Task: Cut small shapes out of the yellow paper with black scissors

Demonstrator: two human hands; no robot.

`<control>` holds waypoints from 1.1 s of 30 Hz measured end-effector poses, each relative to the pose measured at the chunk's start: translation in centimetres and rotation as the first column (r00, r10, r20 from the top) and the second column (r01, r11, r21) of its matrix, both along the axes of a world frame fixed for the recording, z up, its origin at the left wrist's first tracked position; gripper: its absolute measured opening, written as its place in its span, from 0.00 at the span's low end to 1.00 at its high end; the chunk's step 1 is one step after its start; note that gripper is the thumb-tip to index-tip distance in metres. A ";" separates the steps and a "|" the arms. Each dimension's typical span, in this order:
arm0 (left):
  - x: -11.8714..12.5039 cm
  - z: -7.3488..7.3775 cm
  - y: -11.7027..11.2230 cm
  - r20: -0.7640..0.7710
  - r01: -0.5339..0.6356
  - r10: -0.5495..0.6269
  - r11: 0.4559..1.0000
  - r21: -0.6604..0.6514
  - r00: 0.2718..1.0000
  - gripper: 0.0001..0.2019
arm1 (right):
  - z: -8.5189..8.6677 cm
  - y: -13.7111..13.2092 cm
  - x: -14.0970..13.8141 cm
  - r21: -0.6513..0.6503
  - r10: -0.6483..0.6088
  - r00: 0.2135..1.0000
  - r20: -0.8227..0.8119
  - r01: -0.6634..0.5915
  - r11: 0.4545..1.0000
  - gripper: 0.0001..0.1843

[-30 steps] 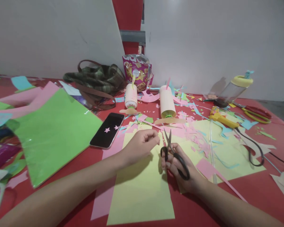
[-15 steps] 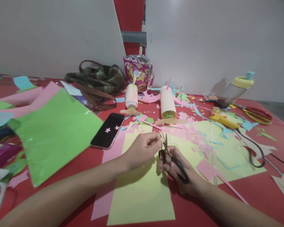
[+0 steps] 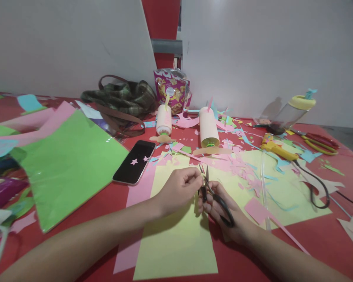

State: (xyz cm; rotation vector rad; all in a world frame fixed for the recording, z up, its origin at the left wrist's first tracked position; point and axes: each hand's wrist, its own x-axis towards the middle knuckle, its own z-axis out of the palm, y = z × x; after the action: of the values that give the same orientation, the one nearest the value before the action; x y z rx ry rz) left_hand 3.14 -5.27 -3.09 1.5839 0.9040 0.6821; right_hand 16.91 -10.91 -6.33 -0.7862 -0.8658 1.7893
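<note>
My right hand (image 3: 220,211) grips black-handled scissors (image 3: 213,194), their blades pointing up and away, nearly closed. My left hand (image 3: 179,190) is curled in a pinch right beside the blades, holding a tiny scrap too small to name. Both hands hover over a pale yellow paper sheet (image 3: 176,243) lying on the red table (image 3: 326,235). A pink paper strip (image 3: 132,219) lies under the yellow sheet's left edge.
A black phone (image 3: 134,161) with pink stars lies left of my hands beside a green sheet (image 3: 67,164). Behind stand two paper-wrapped bottles (image 3: 208,127), a snack bag (image 3: 171,89) and a plaid bag (image 3: 120,100). A yellow glue gun (image 3: 275,147), red scissors (image 3: 320,141) and scraps lie right.
The scissor blades have closed from wide open. My left hand's pinch has moved up against the blades, and both hands have drawn closer together.
</note>
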 end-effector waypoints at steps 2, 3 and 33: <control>0.1 0.0 -0.2 0.027 -0.002 0.004 0.999 -0.043 1.000 0.11 | -0.1 0.0 0.0 -0.014 0.000 1.000 -0.015 -0.001 1.000 0.12; 0.2 -0.1 -0.2 0.043 -0.001 0.004 0.998 -0.067 0.999 0.11 | -0.2 0.0 -0.1 -0.021 -0.001 1.000 -0.026 0.001 1.000 0.12; 0.4 -0.4 -0.4 0.228 0.066 -0.010 0.969 -0.239 0.974 0.10 | -1.2 -0.3 0.0 0.038 -0.025 1.000 -0.006 0.026 0.999 0.11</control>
State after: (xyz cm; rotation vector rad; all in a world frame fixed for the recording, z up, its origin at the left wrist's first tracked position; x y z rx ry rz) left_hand 3.52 -5.71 -3.46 1.2726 0.7553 0.6796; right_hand 16.89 -11.21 -7.48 -0.7646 -0.8797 1.7473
